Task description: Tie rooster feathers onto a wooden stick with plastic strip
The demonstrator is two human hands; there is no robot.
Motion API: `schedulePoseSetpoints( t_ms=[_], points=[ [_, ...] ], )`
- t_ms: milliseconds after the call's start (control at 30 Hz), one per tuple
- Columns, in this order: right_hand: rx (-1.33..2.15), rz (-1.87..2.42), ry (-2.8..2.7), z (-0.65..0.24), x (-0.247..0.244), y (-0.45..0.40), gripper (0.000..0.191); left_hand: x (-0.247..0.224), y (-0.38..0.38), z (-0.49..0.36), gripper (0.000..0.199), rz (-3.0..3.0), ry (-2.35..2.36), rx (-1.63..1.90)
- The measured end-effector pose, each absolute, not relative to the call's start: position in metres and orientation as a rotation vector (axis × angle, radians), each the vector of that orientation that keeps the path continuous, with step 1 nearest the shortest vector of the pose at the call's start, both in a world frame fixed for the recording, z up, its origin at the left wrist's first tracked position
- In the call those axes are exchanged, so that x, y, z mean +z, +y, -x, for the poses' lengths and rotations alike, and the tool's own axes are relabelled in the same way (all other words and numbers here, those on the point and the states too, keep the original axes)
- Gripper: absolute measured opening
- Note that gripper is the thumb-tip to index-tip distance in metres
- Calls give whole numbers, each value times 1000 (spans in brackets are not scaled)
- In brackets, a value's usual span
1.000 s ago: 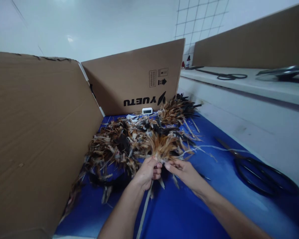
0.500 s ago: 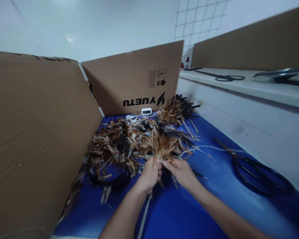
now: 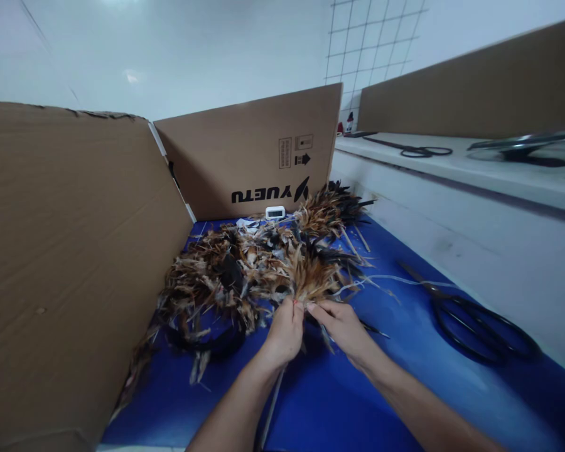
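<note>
My left hand [image 3: 286, 329] is closed around the neck of a feather duster [image 3: 315, 273], whose brown and black feathers fan out away from me. Its thin pale stick [image 3: 274, 405] runs down from under that hand toward my body. The thumb and forefinger of my right hand [image 3: 341, 323] are pinched together at the base of the feathers, close beside the left fingertips; what lies between them is too small to make out. A bit of red shows by the left thumb. White string [image 3: 386, 277] trails from the feathers to the right, passing by the scissors.
Loose feathers [image 3: 211, 270] are heaped on the blue tabletop [image 3: 339, 402]. Behind them lies another feathered bundle [image 3: 329, 210], near a small white digital display [image 3: 275, 213]. Large black-handled scissors [image 3: 475, 323] rest at right. Cardboard panels [image 3: 249, 144] wall the left and back.
Both hands stay at the neck of the feather duster; the left fingers are drawn in slightly and the right hand barely shifts. The view has turned slightly, moving the scissors a little left.
</note>
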State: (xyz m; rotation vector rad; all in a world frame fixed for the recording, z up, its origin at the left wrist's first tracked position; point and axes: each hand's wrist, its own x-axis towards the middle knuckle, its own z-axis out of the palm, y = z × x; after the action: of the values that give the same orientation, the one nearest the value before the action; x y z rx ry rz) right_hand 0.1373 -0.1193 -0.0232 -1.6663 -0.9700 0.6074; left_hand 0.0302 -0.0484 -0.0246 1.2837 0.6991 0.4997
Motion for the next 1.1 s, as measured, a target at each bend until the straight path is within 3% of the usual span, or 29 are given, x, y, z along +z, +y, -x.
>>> schedulePoseSetpoints(
  t_ms=[267, 500, 700, 1100],
  points=[
    [451, 1733, -976, -140, -33, -117, 31, -15, -57, -28, 14, -1785, 805, 679],
    [372, 1798, -1076, -131, -12, -118, 24, -8, -66, -28, 6, -1766, 831, 718],
    [475, 1725, -1122, -133, -13, -113, 35, -8, -70, -28, 12, -1837, 915, 742],
    [697, 1507, -913, -142, -18, -112, 35, -7, -75, -31, 23, -1933, 826, 794]
  ],
)
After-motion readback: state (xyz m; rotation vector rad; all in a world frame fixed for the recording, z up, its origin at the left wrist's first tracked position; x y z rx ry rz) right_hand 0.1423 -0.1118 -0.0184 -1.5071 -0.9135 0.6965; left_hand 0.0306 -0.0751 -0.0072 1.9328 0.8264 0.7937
